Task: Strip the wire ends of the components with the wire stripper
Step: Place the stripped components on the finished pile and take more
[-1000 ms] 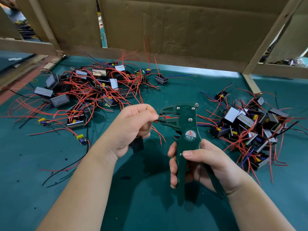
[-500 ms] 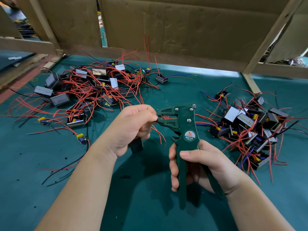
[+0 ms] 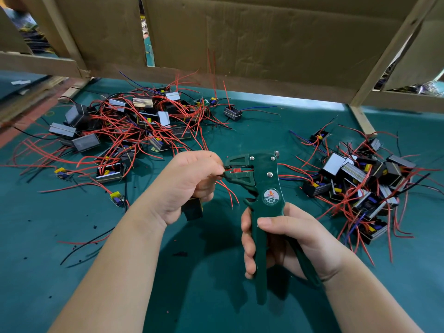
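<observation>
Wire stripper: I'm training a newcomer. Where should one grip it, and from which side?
Grip the wire stripper by its long handles, from below the round label, as the right hand does: it stands upright, mouth facing left.

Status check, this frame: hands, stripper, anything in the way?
Right hand grips stripper. Left hand pinches wire at its mouth, component under palm. Aside: left pile, right pile; neither in the way.

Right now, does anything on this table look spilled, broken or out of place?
Only small things: dark specks lie scattered over the green mat near the left forearm, possibly insulation offcuts, and a loose black wire lies apart from the left pile. Nothing looks damaged.
</observation>
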Demonstrator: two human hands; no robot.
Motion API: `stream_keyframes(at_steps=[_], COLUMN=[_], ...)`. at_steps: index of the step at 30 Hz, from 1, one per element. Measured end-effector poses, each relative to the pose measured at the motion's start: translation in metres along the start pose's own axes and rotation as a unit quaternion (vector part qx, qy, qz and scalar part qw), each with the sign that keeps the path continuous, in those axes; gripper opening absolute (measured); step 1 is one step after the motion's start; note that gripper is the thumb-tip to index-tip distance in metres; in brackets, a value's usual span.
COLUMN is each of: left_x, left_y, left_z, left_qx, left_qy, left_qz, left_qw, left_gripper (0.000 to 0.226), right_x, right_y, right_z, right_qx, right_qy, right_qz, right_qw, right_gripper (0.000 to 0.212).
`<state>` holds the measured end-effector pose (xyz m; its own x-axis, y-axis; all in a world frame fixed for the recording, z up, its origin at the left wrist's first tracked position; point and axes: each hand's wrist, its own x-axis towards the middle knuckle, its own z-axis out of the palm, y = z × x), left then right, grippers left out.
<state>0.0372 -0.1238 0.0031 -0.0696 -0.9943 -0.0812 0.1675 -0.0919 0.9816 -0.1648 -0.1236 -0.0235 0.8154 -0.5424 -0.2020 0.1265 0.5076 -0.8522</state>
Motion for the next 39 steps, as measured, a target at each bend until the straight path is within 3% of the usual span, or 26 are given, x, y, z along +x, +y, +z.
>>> stream_keyframes(at_steps=[16, 22, 27, 31, 34, 39], left_x=[-0.002, 0.008, 0.013, 0.013, 0.013, 0.012], left_y=[-0.001, -0.009, -0.016, -0.017, -0.017, -0.015], left_z=[-0.008, -0.010, -0.014, -0.014, -0.024, -0.026], left_qx=[0.021, 0.100, 0.239, 0.252, 0.344, 0.248], left_qy=[-0.022, 0.053, 0.060, 0.044, 0.104, 0.146], left_qz=[0.018, 0.005, -0.024, -0.020, -0.005, 0.021], left_qw=[0.999, 0.994, 0.969, 0.966, 0.933, 0.958], left_gripper=[0.015, 0.016, 0.015, 0.015, 0.018, 0.015], right_x=[0.000, 0.010, 0.017, 0.016, 0.013, 0.003], right_y=[0.001, 0.007, 0.011, 0.005, -0.005, -0.012], right_z=[0.001, 0.019, 0.023, 0.019, 0.010, 0.000], right_qx=[0.006, 0.031, 0.009, 0.044, 0.079, 0.076], right_qy=[-0.018, 0.086, 0.239, 0.201, 0.224, 0.223], right_qz=[0.014, 0.010, 0.005, -0.005, -0.033, -0.019], right_qw=[1.000, 0.996, 0.971, 0.979, 0.971, 0.972], right_gripper=[0.032, 0.024, 0.041, 0.035, 0.026, 0.026])
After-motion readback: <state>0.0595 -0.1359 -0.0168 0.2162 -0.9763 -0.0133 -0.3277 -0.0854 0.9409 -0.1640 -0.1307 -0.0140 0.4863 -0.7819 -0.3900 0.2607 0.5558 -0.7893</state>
